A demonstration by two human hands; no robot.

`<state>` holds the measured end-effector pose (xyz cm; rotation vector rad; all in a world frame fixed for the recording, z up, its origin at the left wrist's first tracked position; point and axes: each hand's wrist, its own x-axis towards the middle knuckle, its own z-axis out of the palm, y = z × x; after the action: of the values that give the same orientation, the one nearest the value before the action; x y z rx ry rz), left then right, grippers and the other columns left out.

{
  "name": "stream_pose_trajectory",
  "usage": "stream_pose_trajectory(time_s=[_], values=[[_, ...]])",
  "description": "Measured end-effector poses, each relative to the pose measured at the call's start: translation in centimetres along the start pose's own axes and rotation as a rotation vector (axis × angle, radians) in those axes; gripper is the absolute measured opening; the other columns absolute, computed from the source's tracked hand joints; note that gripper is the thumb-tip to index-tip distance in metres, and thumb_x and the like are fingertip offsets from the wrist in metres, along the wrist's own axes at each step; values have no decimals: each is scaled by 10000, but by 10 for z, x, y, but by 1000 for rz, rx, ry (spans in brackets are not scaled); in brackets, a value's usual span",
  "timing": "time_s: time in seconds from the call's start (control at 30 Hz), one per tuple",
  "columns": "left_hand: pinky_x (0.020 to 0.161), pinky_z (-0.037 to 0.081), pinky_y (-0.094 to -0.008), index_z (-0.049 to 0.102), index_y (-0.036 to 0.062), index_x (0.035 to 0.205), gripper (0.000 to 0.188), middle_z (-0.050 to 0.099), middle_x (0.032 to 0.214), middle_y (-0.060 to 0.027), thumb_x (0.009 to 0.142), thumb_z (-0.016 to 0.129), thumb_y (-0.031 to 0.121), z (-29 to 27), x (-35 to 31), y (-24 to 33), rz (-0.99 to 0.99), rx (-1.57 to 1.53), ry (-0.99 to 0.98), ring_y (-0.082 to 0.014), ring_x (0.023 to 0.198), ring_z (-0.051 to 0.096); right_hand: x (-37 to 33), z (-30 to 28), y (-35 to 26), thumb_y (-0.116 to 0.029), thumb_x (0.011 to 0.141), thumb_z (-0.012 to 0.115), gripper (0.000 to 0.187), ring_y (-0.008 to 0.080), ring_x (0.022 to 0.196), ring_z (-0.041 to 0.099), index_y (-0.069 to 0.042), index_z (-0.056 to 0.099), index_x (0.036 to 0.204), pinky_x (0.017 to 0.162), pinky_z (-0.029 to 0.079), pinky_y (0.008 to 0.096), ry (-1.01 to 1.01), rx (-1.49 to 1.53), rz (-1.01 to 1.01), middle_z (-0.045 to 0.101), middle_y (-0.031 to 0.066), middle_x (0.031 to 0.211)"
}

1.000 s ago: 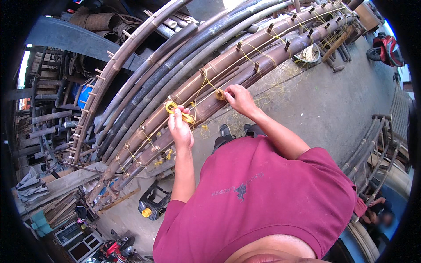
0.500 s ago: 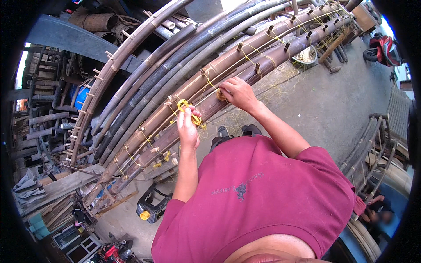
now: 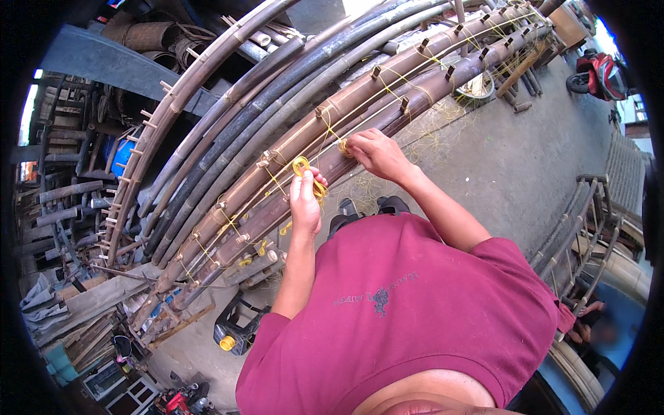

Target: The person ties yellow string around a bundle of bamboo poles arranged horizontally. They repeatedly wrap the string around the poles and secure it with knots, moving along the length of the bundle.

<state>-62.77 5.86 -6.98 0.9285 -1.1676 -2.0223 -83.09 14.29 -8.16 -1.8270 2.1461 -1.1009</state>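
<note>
My left hand (image 3: pixel 305 207) is closed on a looped bundle of yellow cord (image 3: pixel 300 165), which sticks out above and beside the thumb. Just to the right, my right hand (image 3: pixel 377 153) pinches a smaller orange-yellow coil of cord (image 3: pixel 344 147) close to the nearer bamboo pole (image 3: pixel 339 168). Its fingertips partly hide that coil. Beyond it runs a second brown bamboo pole (image 3: pixel 356 98), side by side with the first. Short pegs stand up along both poles, and thin yellow cords run lengthwise and cross between them.
Several dark curved poles (image 3: pixel 235 131) lie behind the pair. Loose yellow strands (image 3: pixel 422 138) are scattered on the concrete floor. A black container with a yellow cap (image 3: pixel 228 342) stands at lower left. A red motorcycle (image 3: pixel 602 75) is at far right; a person sits at lower right.
My left hand with the yellow bundle has shifted slightly right, toward the right hand. The right hand keeps its pinch on the small coil, almost in place.
</note>
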Motion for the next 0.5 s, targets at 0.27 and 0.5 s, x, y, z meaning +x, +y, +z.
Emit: stream_pose_trajectory(time_s=[0.27,0.5], values=[[861,479,-328,556,30,1072,223,574,991,-50,1023,442,215,2,3,-15,-25,36,-14,-147,919,562,8,3,-11,-153,831,665,154,361,1010,562,-100,628,971,866,467,451,76,-87,-47,554,186,1171],[969,416,-316,561,14,1092,217,583,1122,-79,1020,440,178,-2,-1,-26,-68,67,-103,-153,1063,536,-21,18,-50,-108,835,650,129,337,838,609,-26,589,915,737,502,403,42,199,111,609,165,930]])
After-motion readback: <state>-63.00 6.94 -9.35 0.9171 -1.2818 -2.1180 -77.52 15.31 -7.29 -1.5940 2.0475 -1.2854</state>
